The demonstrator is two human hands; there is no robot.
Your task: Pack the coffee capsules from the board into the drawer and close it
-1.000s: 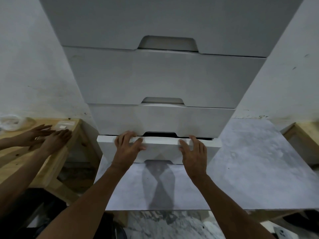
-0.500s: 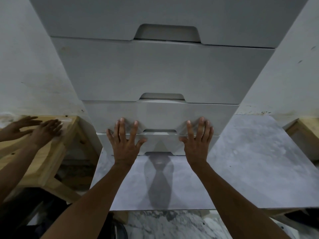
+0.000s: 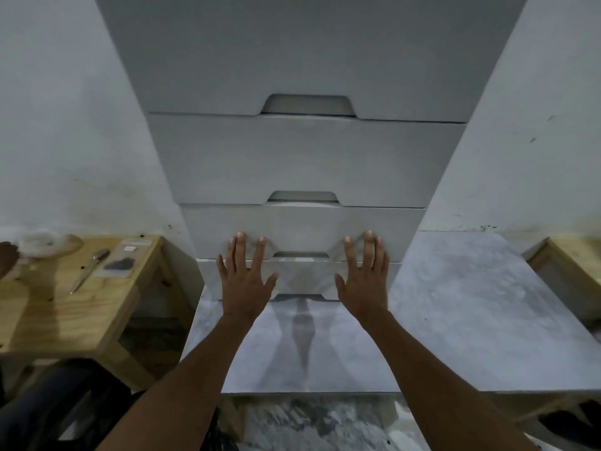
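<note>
A white drawer unit [image 3: 302, 164] stands on a grey board [image 3: 455, 320]. Its lowest drawer [image 3: 302, 276] is pushed in, its front level with the drawers above. My left hand [image 3: 245, 278] presses flat on the left side of that drawer's front, fingers straight and spread. My right hand [image 3: 364, 276] lies flat on the right side in the same way, fingertips reaching onto the drawer above. No coffee capsules are visible; the drawer's inside is hidden.
A wooden stool [image 3: 74, 304] on the left bears a small knife [image 3: 87, 271], a plastic bag [image 3: 122, 263] and a white cloth [image 3: 42, 244]; another person's hand [image 3: 6, 258] shows at its left edge. A second wooden piece [image 3: 575, 265] sits far right.
The lowest drawer slid in from partly open to fully in. Both my hands went from gripping its top edge to pressing flat on its front. The other person's hands drew back off the stool.
</note>
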